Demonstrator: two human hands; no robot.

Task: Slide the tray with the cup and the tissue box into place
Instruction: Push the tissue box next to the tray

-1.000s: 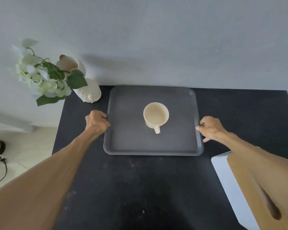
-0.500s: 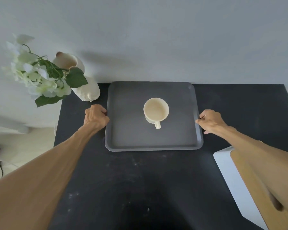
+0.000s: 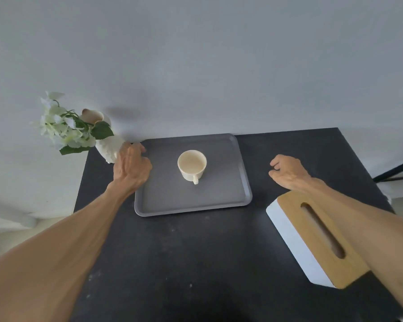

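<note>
Caption: a room in a home, likely a living space.

A domestic setting is suggested by a small black table (image 3: 196, 252) set against a plain pale wall (image 3: 219, 66). On it are kept a white vase (image 3: 109, 149) of white flowers (image 3: 63, 131), a grey tray (image 3: 196, 198) bearing a cream cup (image 3: 192, 165), and a wood-topped tissue box (image 3: 314, 242).

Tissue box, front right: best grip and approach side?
Grip the tissue box across its narrow width, on the long sides under the wooden lid, from above with the right hand: it lies flat, slot up, likely too long to span lengthwise.
</note>
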